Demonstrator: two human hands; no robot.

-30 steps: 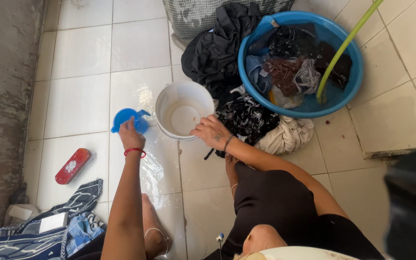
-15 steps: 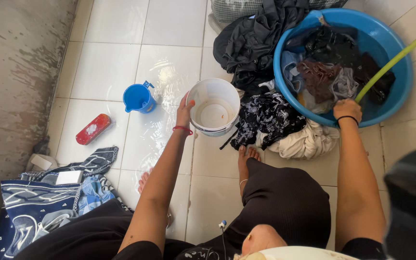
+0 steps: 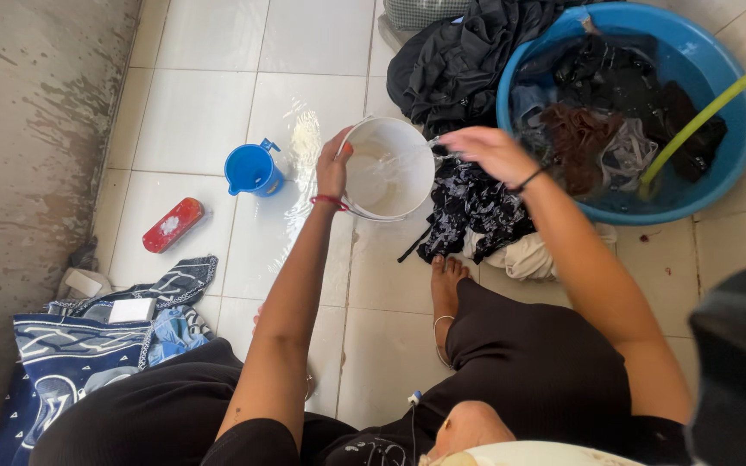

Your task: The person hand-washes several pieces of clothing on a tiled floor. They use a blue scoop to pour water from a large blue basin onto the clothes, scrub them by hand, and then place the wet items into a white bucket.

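The round white plastic bucket (image 3: pixel 388 168) stands on the wet white-tiled floor (image 3: pixel 200 112) and serves as the reference point. It appears tilted; a shallow layer of water shows inside.

The left hand (image 3: pixel 334 166) grips the bucket's left rim, fingers closed over the edge, with a red band at the wrist. The right hand (image 3: pixel 492 152) is at the bucket's right rim, beside the thin wire handle; whether its fingers close on the handle or the rim cannot be determined. A dark band circles that wrist.

To the right of the bucket, touching its side, lies a black-and-white patterned garment (image 3: pixel 472 207), with a cream cloth (image 3: pixel 535 256) just beyond it. Further right sits the large round blue plastic basin (image 3: pixel 731 155), filled with dark wet clothes; a yellow-green hose (image 3: pixel 705 112) rests in it. Behind the bucket, a heap of black clothing (image 3: pixel 455 60) lies against the basin.

To the left of the bucket stands a small blue plastic jug (image 3: pixel 252 169). Further left lies a red rectangular scrubbing brush (image 3: pixel 173 224), and nearer the person, blue patterned fabric (image 3: pixel 88 345).
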